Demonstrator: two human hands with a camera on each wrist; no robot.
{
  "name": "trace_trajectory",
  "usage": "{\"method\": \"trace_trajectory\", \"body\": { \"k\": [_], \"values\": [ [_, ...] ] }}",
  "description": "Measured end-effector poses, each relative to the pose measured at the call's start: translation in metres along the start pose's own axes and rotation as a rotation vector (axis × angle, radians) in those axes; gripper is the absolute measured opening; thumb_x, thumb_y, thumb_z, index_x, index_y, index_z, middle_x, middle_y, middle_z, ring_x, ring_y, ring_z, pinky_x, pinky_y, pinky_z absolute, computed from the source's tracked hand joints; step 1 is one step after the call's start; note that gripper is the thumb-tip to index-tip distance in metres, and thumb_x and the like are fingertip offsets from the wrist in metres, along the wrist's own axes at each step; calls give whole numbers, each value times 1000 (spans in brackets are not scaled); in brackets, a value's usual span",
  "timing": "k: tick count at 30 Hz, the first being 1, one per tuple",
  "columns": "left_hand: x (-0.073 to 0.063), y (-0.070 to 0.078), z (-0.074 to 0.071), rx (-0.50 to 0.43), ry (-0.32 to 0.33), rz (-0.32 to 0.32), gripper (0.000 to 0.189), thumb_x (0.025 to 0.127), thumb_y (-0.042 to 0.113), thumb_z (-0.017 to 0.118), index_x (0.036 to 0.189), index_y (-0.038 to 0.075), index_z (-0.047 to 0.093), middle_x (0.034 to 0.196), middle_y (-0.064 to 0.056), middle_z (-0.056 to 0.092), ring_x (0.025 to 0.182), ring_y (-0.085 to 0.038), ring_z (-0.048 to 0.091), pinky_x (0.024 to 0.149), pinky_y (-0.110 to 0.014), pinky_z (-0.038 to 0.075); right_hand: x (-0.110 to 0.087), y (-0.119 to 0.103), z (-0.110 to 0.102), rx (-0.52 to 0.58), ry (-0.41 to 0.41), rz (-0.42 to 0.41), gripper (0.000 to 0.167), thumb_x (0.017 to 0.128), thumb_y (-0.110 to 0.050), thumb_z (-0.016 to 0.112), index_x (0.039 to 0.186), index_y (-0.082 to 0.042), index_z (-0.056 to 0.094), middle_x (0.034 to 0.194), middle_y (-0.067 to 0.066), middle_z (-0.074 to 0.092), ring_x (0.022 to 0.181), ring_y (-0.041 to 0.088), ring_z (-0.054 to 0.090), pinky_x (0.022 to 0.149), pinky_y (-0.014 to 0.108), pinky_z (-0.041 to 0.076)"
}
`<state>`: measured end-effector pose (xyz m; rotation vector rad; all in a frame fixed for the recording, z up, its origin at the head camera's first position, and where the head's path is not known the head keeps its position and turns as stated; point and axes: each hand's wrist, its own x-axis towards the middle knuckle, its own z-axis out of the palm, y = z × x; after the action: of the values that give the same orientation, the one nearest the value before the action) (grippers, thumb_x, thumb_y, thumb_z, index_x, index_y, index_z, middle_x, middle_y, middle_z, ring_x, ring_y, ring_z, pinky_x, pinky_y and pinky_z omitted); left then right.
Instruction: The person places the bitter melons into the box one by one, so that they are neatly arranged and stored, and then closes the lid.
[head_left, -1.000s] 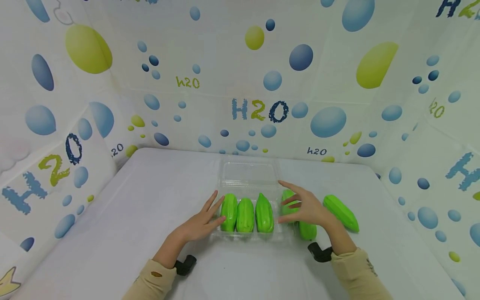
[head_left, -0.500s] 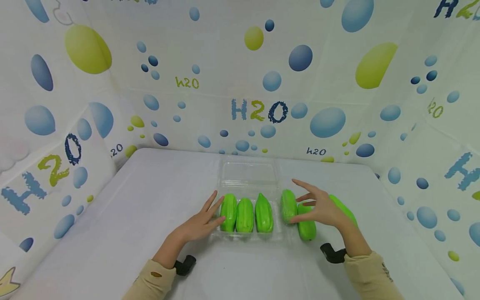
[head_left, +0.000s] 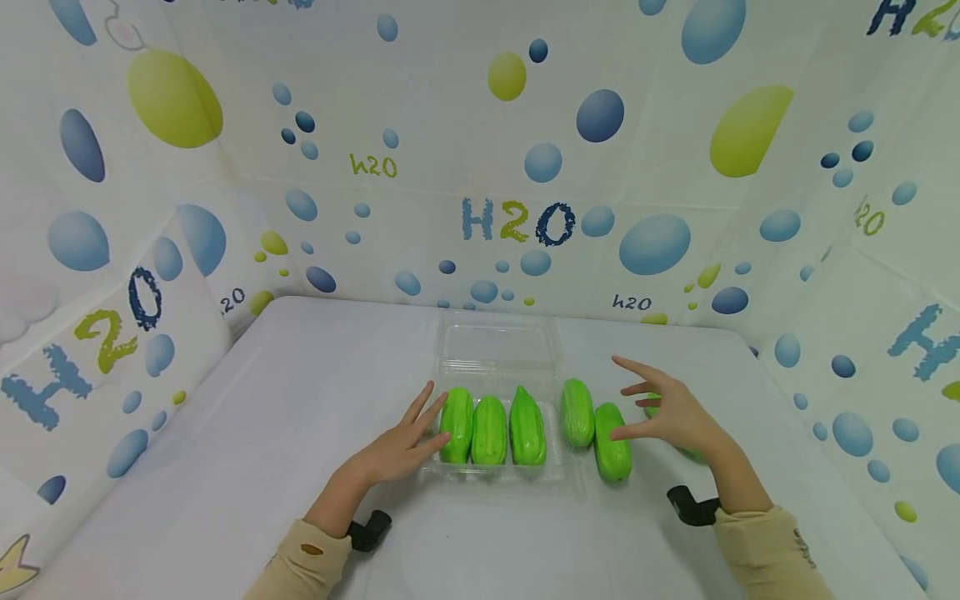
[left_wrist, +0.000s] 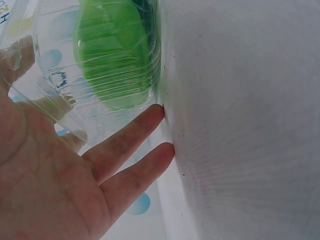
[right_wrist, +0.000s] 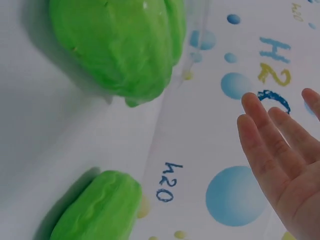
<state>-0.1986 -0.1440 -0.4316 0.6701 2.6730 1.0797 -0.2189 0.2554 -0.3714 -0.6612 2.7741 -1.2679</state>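
Three green ridged gourds (head_left: pixel 489 430) lie side by side in a clear plastic clamshell box (head_left: pixel 495 470), its lid (head_left: pixel 498 343) folded back behind it. My left hand (head_left: pixel 397 450) stays at the box's left side with straight, spread fingers; in the left wrist view, two fingertips (left_wrist: pixel 156 111) reach the tabletop beside the box wall. To the right of the box lie two loose gourds, one near its edge (head_left: pixel 577 414) and one farther right (head_left: pixel 613 454). Above that area my right hand (head_left: pixel 671 417) hovers, fingers spread, holding nothing. It partly hides a third loose gourd (head_left: pixel 651 407).
A white cloth-covered table (head_left: pixel 300 392) extends to both sides and to the front. Behind it hangs a white backdrop (head_left: pixel 420 100) with blue and yellow-green drops. Black wrist cameras (head_left: pixel 369 531) sit under both wrists.
My right hand has moved right, away from the box, passing over the loose gourds and uncovering the two nearest the box. My left hand and the gourds have stayed in place.
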Motion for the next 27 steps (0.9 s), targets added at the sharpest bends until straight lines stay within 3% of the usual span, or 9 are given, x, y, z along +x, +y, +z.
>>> {"method": "trace_trajectory", "body": {
  "k": [7,18,27],
  "values": [
    [0,0,0,-5,-5,2,66,97,40,41,148,11,9,152,-10,-9,132,-41,20,96,-59,29,-6,11,-10,-45,11,65,96,61,-32,85,142,-25,34,141,15,35,110,35,52,87,51,43],
    [0,1,1,-19,-2,6,66,97,39,41,148,12,10,152,-11,-10,132,-42,20,96,-60,29,-13,35,-25,-97,63,35,87,64,-23,85,139,-13,41,138,15,40,108,36,53,86,53,43],
    [-1,2,-1,-9,0,9,66,97,39,41,148,10,10,152,-12,-9,133,-42,18,96,-60,28,-14,58,-28,-105,105,59,85,64,-30,84,137,-11,44,136,18,42,110,38,51,86,54,42]
  ]
}}
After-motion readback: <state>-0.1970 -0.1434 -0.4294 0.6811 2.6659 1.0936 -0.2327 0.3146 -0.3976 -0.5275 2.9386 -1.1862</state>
